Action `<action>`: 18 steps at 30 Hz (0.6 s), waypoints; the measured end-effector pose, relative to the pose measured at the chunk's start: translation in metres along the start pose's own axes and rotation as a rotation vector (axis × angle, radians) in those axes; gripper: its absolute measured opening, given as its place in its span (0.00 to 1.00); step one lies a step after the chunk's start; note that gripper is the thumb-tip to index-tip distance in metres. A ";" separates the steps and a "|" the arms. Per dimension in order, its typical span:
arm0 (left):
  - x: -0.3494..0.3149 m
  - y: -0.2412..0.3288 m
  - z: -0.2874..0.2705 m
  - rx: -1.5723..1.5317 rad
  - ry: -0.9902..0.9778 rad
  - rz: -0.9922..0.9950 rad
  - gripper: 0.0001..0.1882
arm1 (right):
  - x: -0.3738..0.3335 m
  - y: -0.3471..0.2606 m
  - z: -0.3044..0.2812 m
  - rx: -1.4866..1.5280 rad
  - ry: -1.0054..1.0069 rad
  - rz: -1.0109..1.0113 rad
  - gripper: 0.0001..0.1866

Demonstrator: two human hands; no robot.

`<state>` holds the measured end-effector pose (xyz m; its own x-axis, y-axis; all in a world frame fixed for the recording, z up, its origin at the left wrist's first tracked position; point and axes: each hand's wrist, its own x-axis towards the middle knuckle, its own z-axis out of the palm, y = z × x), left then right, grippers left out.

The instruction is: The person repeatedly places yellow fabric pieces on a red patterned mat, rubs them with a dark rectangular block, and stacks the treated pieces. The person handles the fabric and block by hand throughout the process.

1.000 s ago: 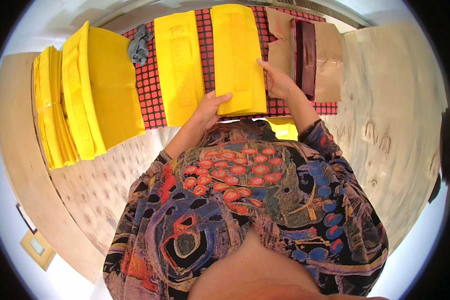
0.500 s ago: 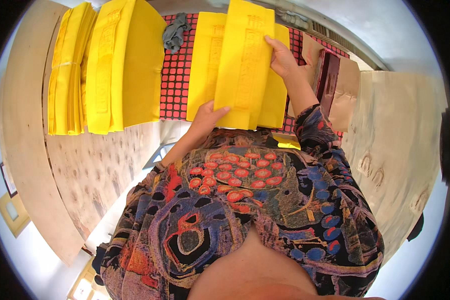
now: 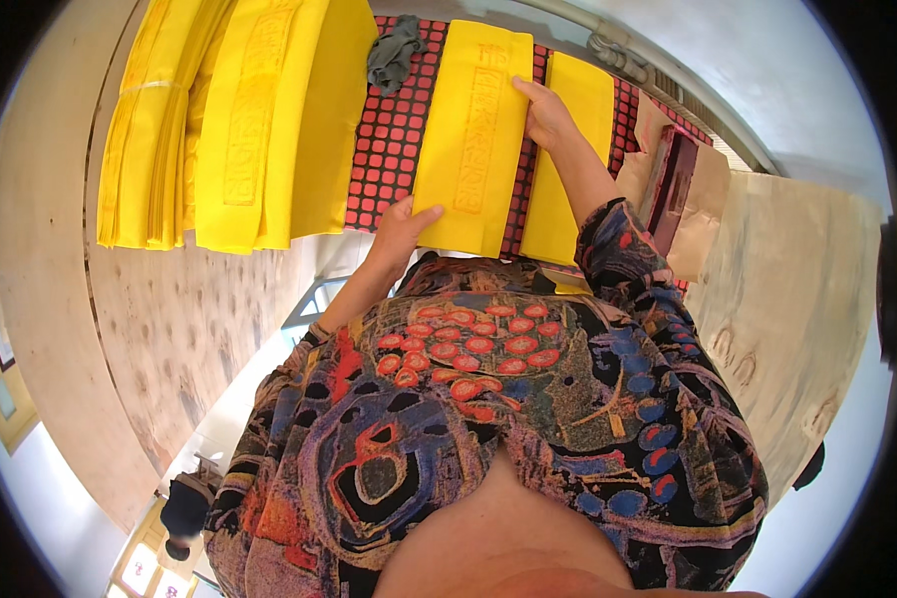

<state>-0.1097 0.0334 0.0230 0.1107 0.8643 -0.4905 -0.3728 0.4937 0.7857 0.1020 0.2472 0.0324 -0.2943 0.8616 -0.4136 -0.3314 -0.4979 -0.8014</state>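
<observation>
My left hand (image 3: 403,235) pinches the near left corner of a long yellow paper sheet (image 3: 448,140) with a column of orange stamped marks. On the sheet's right edge, farther up, my right hand (image 3: 548,115) closes with its thumb on top. The sheet lies over or just above a red-and-black checked mat (image 3: 379,179); I cannot tell whether other paper is under it. Beside it on the right, partly behind my right forearm, is a plain yellow paper pile (image 3: 580,120). To the left stands a thick yellow paper stack (image 3: 314,140) with similar stamped marks on its top.
A tied yellow paper bundle (image 3: 148,149) sits at the far left. A crumpled grey cloth (image 3: 396,55) lies at the mat's back. On the right, a long dark-red tray-like object (image 3: 674,179) rests on brown paper (image 3: 703,214). Wooden boards (image 3: 219,329) extend on both sides.
Both hands have brought the yellow sheet leftward off the right pile, over where another stamped sheet lay. A strip of mat now shows between sheet and pile. The view has shifted slightly.
</observation>
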 end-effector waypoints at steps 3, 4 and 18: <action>0.000 0.001 0.000 -0.006 0.006 -0.003 0.17 | 0.000 -0.001 -0.004 -0.018 0.038 -0.021 0.18; 0.001 0.001 0.000 -0.008 0.012 -0.009 0.16 | -0.001 -0.001 -0.005 -0.018 0.070 -0.018 0.18; -0.006 -0.001 -0.017 0.269 0.183 0.034 0.15 | -0.003 -0.010 -0.035 -1.207 0.388 -0.408 0.29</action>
<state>-0.1256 0.0265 0.0188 -0.0743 0.8614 -0.5024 -0.1137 0.4932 0.8625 0.1378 0.2536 0.0266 -0.0248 0.9996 0.0121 0.7222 0.0262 -0.6912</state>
